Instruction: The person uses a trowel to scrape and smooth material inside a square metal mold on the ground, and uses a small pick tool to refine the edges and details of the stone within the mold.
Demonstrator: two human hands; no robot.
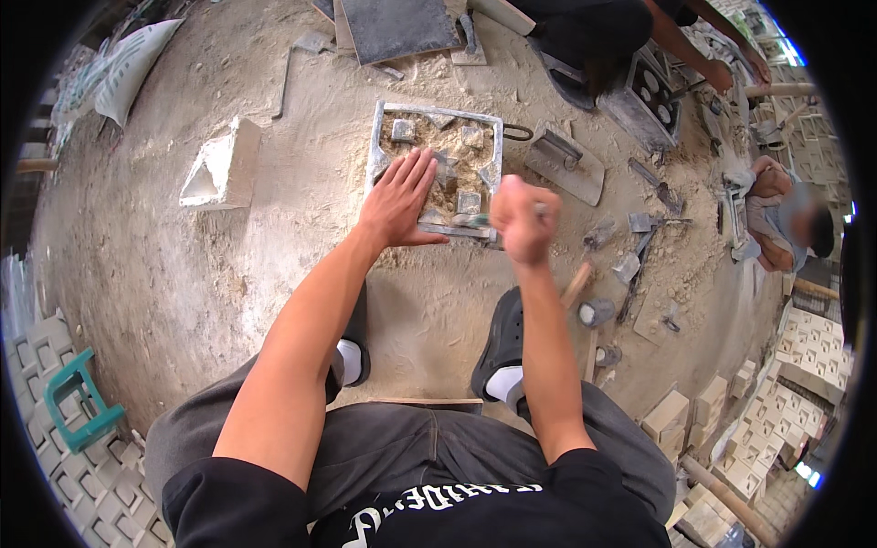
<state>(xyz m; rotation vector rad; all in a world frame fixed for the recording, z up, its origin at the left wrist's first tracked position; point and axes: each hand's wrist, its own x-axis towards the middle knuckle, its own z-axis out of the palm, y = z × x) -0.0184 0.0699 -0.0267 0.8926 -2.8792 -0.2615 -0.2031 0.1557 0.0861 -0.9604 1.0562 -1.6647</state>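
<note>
In front of me on the sandy ground lies a square metal mould frame (pixel 375 146), packed with tan, crumbly sand around small square blocks and a star-shaped middle piece. My left hand (pixel 399 196) rests on its near left part, fingers stretched out and thumb spread toward the near edge. At the near right corner, my right hand (pixel 527 219) is closed in a fist around a slim hand tool (pixel 470 220). Motion blurs this hand and the tool, so its exact kind is unclear. The tool's tip points left, over the frame's near side.
A flat rectangular float (pixel 565 163) lies right of the mould. Further right are hammers, trowels (pixel 628 267) and round weights (pixel 596 313). A white hollow block (pixel 222 169) stands left. Dark boards (pixel 397 27) lie beyond. Two other people (pixel 786 215) crouch at right and far right.
</note>
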